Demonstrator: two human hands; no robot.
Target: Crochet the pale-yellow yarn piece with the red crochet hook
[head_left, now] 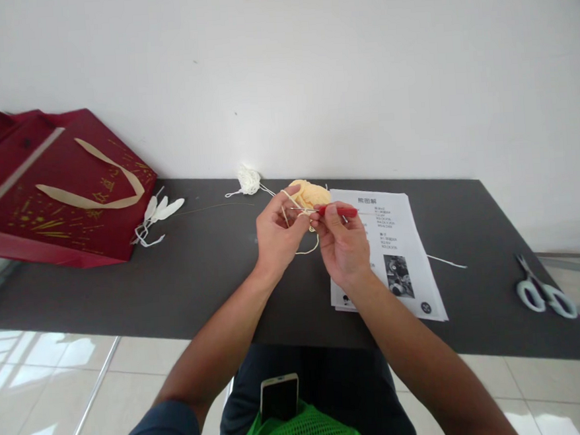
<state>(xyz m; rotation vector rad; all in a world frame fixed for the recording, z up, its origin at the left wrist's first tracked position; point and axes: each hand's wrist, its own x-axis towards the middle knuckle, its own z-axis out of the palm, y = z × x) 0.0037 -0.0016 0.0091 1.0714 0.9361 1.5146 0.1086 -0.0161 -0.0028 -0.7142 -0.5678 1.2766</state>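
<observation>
My right hand [344, 243] is closed around the red handle of a crochet hook [338, 211], whose thin metal shaft points left. Cream yarn [308, 250] loops over the fingers of my left hand [278, 235], which pinches the yarn near the hook's tip. A loose strand hangs in a curve below the two hands. Just behind them lies a ball of pale yellow yarn [313, 193], partly hidden by my fingers. The exact stitches at the hook's tip are too small to make out.
Printed sheets [410, 235] lie under my right forearm on the dark table [214, 276]. Scissors [543, 289] rest at the far right. A white yarn ball [248, 179] sits at the back. White leaf-shaped pieces [163, 210] lie beside a red gift bag [69, 186]. A phone [279, 397] is on my lap.
</observation>
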